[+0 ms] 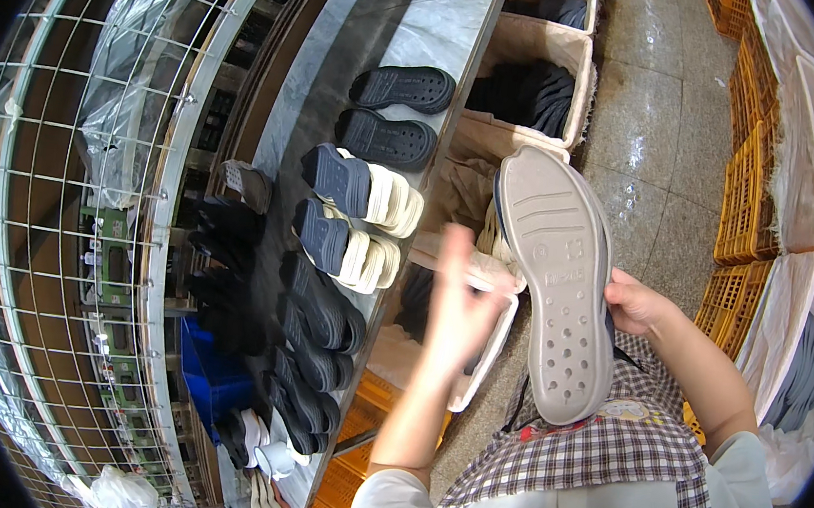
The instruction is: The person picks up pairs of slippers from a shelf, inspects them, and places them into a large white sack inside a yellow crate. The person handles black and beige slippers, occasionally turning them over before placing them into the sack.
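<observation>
My right hand [635, 305] grips the edge of a large beige-grey shoe sole [558, 288], which is held upright in front of my apron. Grooves cross its broad upper end, and round dimples dot the lower end. A dark layer shows along the sole's right edge. To its left, my left hand [461, 308] is blurred by motion, thumb and fingers apart, with nothing seen in it. Nearest that hand on the bench stand stacks of cream soles [379, 263] with navy soles [318, 238] at their left end.
The long grey bench [438, 37] also carries black soles [403, 87] and a blue bin [209, 372]. Cloth-lined crates [580, 85] of dark pieces stand along its right side. Wire mesh [72, 173] borders the left. Orange crates [748, 189] line the far right of the tiled floor [636, 110].
</observation>
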The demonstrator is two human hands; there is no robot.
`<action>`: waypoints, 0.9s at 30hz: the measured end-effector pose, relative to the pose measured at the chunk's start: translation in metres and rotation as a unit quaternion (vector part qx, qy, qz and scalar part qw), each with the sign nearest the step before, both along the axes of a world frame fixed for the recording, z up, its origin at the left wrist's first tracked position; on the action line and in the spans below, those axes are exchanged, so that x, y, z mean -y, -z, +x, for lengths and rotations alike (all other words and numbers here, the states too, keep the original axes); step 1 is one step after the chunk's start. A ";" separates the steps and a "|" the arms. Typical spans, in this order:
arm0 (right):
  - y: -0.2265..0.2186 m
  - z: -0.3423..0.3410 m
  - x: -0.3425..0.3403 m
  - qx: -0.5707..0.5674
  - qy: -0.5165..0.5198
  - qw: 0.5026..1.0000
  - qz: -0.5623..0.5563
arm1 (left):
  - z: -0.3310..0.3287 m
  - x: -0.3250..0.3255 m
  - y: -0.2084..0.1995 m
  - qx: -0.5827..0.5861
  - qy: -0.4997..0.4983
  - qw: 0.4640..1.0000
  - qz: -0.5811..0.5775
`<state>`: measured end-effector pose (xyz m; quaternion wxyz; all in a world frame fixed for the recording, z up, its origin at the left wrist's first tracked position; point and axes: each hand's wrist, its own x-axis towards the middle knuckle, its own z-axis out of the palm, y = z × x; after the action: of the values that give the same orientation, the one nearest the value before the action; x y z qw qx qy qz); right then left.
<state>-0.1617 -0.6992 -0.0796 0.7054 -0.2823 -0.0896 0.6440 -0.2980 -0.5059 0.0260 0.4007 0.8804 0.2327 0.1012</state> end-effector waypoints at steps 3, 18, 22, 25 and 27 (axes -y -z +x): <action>0.014 -0.003 -0.001 -0.042 0.018 0.999 0.015 | 0.004 -0.082 -0.020 0.050 -0.166 0.921 0.350; 0.024 -0.001 0.023 -0.125 0.091 0.988 -0.004 | -0.055 -0.105 -0.100 0.508 -0.052 0.790 -0.338; 0.019 0.002 0.024 -0.119 0.101 0.988 0.002 | -0.063 -0.078 -0.090 0.503 0.006 0.704 -0.501; 0.019 0.004 0.026 -0.141 0.100 0.985 -0.025 | -0.065 -0.064 -0.079 0.506 -0.022 0.664 -0.550; 0.018 0.006 0.029 -0.139 0.100 0.985 -0.012 | -0.065 -0.054 -0.074 0.498 -0.034 0.672 -0.547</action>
<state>-0.1562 -0.7279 -0.0975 0.7683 -0.2059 0.0455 0.6043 -0.3627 -0.4519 0.1004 0.8632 0.3141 0.0418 0.3930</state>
